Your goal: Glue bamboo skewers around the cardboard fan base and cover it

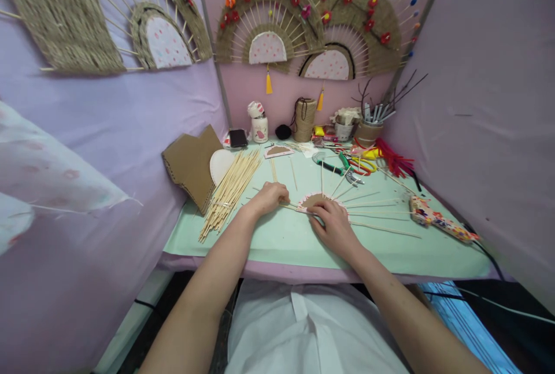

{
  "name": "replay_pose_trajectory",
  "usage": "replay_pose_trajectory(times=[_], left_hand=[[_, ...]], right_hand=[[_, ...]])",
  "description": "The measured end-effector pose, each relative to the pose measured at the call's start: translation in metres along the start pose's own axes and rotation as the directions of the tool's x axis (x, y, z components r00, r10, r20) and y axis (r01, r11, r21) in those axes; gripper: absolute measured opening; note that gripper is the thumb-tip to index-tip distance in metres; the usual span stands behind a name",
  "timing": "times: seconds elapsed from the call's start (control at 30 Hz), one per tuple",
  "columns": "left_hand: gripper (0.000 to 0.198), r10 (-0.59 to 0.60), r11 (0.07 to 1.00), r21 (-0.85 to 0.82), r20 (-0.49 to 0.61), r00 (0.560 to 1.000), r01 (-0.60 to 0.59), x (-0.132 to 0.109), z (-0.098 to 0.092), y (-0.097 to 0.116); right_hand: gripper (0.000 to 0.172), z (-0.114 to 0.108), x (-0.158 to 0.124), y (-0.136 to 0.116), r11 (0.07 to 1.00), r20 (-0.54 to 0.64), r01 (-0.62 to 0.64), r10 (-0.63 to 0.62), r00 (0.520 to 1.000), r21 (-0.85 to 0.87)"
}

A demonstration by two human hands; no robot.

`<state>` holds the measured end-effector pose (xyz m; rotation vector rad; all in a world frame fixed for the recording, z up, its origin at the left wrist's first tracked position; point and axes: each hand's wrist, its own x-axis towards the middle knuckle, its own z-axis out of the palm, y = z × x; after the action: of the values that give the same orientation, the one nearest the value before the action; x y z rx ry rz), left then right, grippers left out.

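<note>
On the pale green tabletop lies a half-round cardboard piece [313, 202] with a pink-patterned fabric edge. Several thin wooden sticks [377, 205] fan out from it, mostly to the right and upward. My right hand [333, 225] rests on this piece, its fingers pressing the cardboard down. To its left, my left hand [269, 198] has its fingers closed on a wooden stick [291, 206] that meets the piece's left end. A large pile of loose wooden sticks [232, 192] lies left of my left hand.
Brown cardboard [193, 166] leans at the left. Green-handled pliers [332, 166], scissors [362, 165] and red pipe cleaners [393, 157] lie at the back right. A patterned glue gun [442, 221] is at the right edge. A twine spool [304, 121] stands behind. Decorated fans [269, 15] hang on the wall.
</note>
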<state>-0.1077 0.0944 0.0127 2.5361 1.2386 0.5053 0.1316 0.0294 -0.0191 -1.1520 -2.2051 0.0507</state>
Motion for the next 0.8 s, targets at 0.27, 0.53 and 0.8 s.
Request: replay_pose_trajectory(times=[0.27,0.53,0.8], left_hand=[[0.033,0.012,1.0,-0.005,-0.001,1.0,-0.012,-0.0002,0.0012,-0.0036],[0.033,0.016,1.0,-0.008,-0.005,1.0,-0.016,-0.0002,0.0015,-0.0042],[0.031,0.011,1.0,-0.014,-0.014,1.0,-0.012,-0.0001,0.0019,-0.0039]], right_hand=[[0.019,0.0003,0.0003,-0.0005,1.0,0.003,-0.009,0.009,1.0,-0.006],[0.018,-0.0006,0.0005,-0.001,1.0,0.0,-0.006,0.006,1.0,0.004],[0.017,0.0004,0.0002,-0.0005,1.0,0.001,-0.012,0.012,1.0,0.007]])
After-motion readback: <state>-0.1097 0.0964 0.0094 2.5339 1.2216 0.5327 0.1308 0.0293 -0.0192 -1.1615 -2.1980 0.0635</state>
